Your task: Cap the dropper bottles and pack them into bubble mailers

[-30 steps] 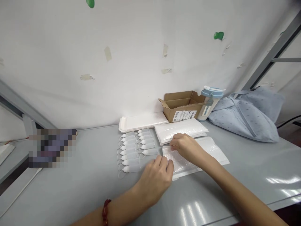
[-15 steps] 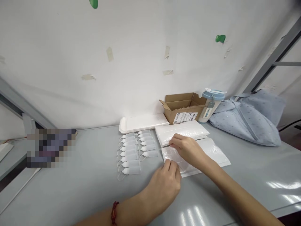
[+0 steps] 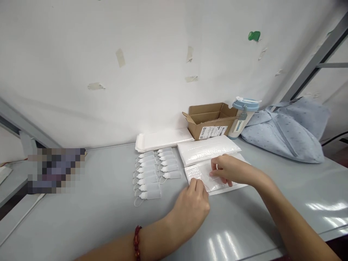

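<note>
A white bubble mailer (image 3: 202, 172) is laid flat on the grey table (image 3: 108, 221), right of centre in the lower half of the frame. Its near left edge is met by the left hand (image 3: 190, 208), whose fingers are bunched narrow; whether the film is pinched cannot be told, as the thumb is hidden. The right hand (image 3: 233, 169) is held over the mailer's middle, thumb and forefinger parted by a modest gap, with nothing seen between them.

The mailer could be skewed or creased if pulled from one edge alone, since its film is slick and the table smooth. The dropper bottles (image 3: 148, 175), ranged in two columns at centre, could be knocked or their cap loops snagged by a leftward sweep of the left hand.

Whether anything is contained in the mailer, or in the bottles, cannot be made out. Behind it, more bubble mailers (image 3: 209, 148) are stacked. The cardboard box (image 3: 194, 131) is left open, its floor hidden by the front wall. The tumbler (image 3: 238, 126) is lidded.
</note>
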`<state>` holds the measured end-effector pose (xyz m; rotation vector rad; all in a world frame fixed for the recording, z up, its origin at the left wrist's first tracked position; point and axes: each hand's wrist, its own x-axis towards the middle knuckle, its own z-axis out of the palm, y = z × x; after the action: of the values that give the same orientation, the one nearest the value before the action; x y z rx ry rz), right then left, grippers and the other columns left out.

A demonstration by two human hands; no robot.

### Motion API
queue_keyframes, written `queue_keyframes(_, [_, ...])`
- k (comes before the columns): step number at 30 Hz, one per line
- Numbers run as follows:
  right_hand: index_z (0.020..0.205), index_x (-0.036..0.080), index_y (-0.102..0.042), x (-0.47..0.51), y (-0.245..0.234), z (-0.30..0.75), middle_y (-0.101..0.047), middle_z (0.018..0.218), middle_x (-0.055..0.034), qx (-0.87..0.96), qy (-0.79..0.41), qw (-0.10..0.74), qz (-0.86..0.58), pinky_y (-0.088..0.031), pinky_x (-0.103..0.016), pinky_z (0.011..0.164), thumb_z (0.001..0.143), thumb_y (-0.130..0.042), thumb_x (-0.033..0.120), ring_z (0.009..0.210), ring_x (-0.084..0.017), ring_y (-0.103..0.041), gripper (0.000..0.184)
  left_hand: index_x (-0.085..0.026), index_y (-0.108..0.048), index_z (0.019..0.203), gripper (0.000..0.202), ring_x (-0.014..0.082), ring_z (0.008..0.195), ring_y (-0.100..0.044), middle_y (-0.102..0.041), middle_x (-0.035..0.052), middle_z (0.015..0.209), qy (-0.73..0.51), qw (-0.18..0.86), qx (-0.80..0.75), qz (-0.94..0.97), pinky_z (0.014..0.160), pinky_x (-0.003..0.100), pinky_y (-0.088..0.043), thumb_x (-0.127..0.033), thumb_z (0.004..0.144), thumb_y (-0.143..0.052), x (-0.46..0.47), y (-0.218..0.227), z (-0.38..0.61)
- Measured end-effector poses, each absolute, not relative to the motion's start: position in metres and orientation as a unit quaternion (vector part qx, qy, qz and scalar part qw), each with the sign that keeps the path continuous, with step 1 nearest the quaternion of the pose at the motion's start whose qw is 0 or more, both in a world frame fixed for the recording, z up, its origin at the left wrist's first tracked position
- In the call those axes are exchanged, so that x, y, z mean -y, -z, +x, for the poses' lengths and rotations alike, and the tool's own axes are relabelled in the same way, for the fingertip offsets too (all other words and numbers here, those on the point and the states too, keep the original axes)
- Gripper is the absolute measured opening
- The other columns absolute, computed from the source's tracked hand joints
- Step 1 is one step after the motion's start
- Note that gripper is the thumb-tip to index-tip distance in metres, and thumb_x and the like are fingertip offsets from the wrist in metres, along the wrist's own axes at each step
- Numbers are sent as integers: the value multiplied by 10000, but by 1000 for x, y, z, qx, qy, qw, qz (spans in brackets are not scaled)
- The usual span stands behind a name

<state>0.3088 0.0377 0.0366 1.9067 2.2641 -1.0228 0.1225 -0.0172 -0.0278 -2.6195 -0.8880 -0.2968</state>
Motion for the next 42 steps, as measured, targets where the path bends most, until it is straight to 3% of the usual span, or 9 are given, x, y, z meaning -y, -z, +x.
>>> queue_keyframes(4, [717,182,-485,-39,-34,307,-617,533,14,-723,312,26,616,-381,-227,459,768,-527,318,457,-136,-589,151,-66,-635,864,163,199,722,-535,-565,82,748,106,158,315,-930,511,269,-448,-88,867,-473,19,22,124])
queue_keyframes(10, [720,189,-489,-36,-36,305,-620,560,12,-721,286,36,630,-359,-225,443,764,-522,295,468,-132,-584,119,-171,-633,752,253,160,753,-570,-622,32,789,143,3,409,-901,633,250,-484,-106,893,-434,-31,-11,90])
queue_keyframes(12, [721,190,-490,-35,-37,304,-620,574,10,-717,278,38,638,-347,-224,434,769,-519,287,469,-129,-579,112,-160,-660,798,275,195,851,-574,-647,67,849,158,21,452,-877,740,302,-484,-119,901,-407,-66,-22,70])
queue_keyframes(16, [726,192,-487,-34,-40,299,-607,557,14,-721,264,27,640,-326,-224,442,805,-490,273,468,-122,-558,113,-115,-690,857,190,271,898,-562,-667,128,883,151,51,499,-852,771,374,-467,-130,826,-504,-126,-29,35])
queue_keyframes(24, [705,203,-485,-31,-45,285,-592,540,8,-750,218,-47,622,-310,-240,496,862,-444,289,513,-135,-530,184,-133,-676,680,352,250,810,-540,-648,131,746,96,101,456,-879,646,328,-417,-116,854,-371,-140,-23,21])
queue_keyframes(31, [725,204,-492,-31,-37,278,-597,590,8,-766,170,-132,606,-311,-238,483,886,-435,311,481,-122,-504,202,-141,-636,694,252,245,779,-535,-643,118,723,95,177,413,-888,632,331,-381,-91,827,-428,-144,-24,24])
queue_keyframes(37, [866,180,-534,-34,-21,271,-630,831,-63,-818,-29,-288,497,-443,-268,567,906,-416,205,686,-162,-587,127,-131,-621,739,317,260,808,-516,-629,140,795,121,257,396,-873,665,363,-372,-45,867,-344,-120,-43,10])
queue_keyframes(39, [949,153,-550,-33,-16,264,-621,966,-119,-828,-116,-332,436,-494,-310,678,891,-426,144,865,-202,-603,137,-138,-612,727,347,241,779,-515,-624,121,778,122,272,380,-875,652,351,-367,-19,870,-320,-100,-46,9])
queue_keyframes(42, [1091,109,-546,-29,-11,252,-573,1163,-185,-840,-209,-339,368,-478,-414,875,862,-431,62,1148,-270,-505,261,-153,-593,706,326,205,729,-521,-615,73,719,154,302,318,-885,638,326,-369,-32,885,-350,-62,-42,19])
